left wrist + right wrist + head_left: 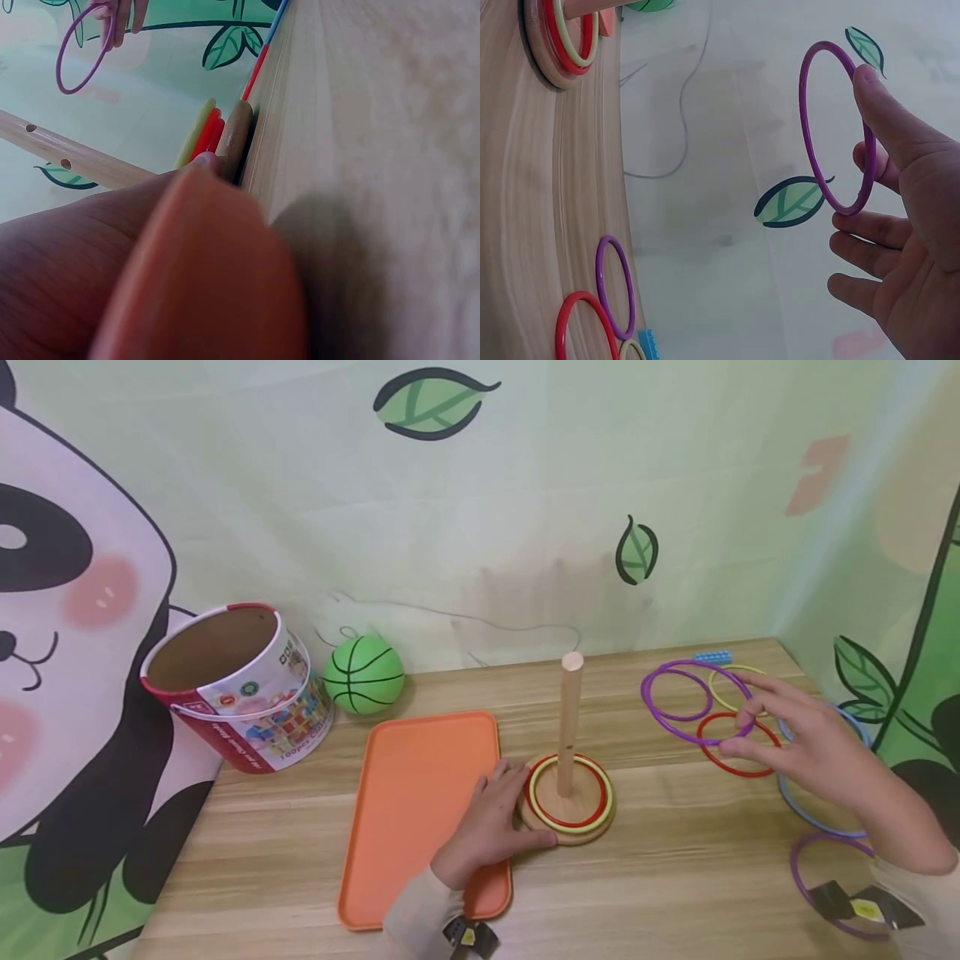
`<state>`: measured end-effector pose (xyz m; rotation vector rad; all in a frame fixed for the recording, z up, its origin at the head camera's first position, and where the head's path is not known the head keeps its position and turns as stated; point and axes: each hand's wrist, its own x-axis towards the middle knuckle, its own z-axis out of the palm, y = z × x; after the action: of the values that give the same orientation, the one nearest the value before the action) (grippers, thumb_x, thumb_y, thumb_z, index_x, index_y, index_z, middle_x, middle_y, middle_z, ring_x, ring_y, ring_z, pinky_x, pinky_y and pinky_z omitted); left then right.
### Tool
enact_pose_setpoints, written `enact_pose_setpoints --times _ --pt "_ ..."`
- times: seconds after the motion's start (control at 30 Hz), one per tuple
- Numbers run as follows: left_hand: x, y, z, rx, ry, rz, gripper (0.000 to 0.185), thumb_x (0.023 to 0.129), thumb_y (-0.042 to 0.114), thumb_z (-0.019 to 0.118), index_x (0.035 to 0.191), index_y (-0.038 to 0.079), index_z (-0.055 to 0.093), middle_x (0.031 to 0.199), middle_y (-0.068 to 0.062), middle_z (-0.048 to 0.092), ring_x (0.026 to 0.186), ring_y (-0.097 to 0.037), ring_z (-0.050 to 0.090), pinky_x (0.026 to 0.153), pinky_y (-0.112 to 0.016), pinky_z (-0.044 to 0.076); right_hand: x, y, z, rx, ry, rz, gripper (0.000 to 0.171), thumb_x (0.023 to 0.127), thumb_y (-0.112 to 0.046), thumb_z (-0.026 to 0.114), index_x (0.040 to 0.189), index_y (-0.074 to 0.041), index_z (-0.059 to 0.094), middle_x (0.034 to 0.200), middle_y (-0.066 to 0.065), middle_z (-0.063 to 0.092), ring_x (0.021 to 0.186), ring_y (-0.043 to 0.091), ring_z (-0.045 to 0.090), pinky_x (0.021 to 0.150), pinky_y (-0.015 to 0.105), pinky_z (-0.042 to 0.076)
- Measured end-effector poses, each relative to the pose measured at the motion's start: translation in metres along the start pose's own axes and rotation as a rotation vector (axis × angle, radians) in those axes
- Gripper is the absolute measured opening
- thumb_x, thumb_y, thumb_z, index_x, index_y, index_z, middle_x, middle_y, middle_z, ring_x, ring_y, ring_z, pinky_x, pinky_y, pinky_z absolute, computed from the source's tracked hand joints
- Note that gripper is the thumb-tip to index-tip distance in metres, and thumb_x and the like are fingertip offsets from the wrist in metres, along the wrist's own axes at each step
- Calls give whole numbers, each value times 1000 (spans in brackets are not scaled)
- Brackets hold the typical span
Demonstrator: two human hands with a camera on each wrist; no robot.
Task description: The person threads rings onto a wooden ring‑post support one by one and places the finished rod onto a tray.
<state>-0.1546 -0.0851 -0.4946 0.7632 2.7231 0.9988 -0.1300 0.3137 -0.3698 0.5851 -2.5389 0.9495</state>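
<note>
A wooden peg (570, 718) stands upright on a round wooden base (587, 797), with a red ring and a pale yellow ring lying around its foot. My left hand (491, 817) touches the base's left edge, thumb at the front and fingers further back. At the right, raised above the table, my right hand (806, 747) pinches a purple ring (804, 112) at its right side between thumb and fingers. The other fingers of that hand spread below the ring in the right wrist view. Under it lie another purple ring (598, 270) and a red ring (559, 330).
An orange tray (427, 793) lies left of the base, partly under my left forearm. Behind it are a green ball (365, 675) and a printed bucket (255, 727). A blue block (712, 657) sits at the back edge. Blue and purple rings lie near my right forearm.
</note>
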Motion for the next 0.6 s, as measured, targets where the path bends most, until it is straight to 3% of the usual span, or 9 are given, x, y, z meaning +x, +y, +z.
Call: enact_pose_setpoints --times 0.1,0.17,0.27,0.4,0.47,0.6 --pt "0 0 0 8 2 0 107 82 53 88 163 5 38 167 -15 39 161 -36 15 126 -64 11 3 -2 -3 12 -4 -6 41 71 -3 95 85 -22 62 148 25 57 131 60 50 97 65 40" --pt "0 0 1 14 3 1 107 82 53 88 163 5 38 167 -15 39 161 -36 15 126 -64 11 6 -4 -4 11 -3 -21 41 71 -2 95 85 -22 62 150 23 56 133 56 50 100 56 41" --pt "1 -1 1 18 4 4 107 82 54 88 163 5 38 166 -16 39 161 -37 16 126 -64 12 10 -3 -7 -15 18 -84 43 69 -2 96 85 -22 62 146 18 60 139 30 52 99 30 39" --pt "2 -2 1 18 2 1 108 81 55 88 163 5 38 167 -15 39 161 -37 15 126 -64 12 16 -3 -9 -38 53 -149 45 65 -3 98 87 -22 63 137 0 63 129 -4 48 89 13 35" --pt "2 -2 2 16 2 1 108 81 55 88 163 5 38 167 -15 39 161 -37 15 126 -64 12 18 -4 -10 -33 60 -156 45 65 -2 98 86 -22 63 138 -13 59 127 -8 47 88 13 34" --pt "2 -2 2 8 5 7 108 81 54 88 163 5 38 167 -15 39 161 -38 15 126 -64 11 19 -9 -14 -48 56 -140 45 65 -2 98 86 -22 63 141 -10 60 132 -10 45 82 17 35"
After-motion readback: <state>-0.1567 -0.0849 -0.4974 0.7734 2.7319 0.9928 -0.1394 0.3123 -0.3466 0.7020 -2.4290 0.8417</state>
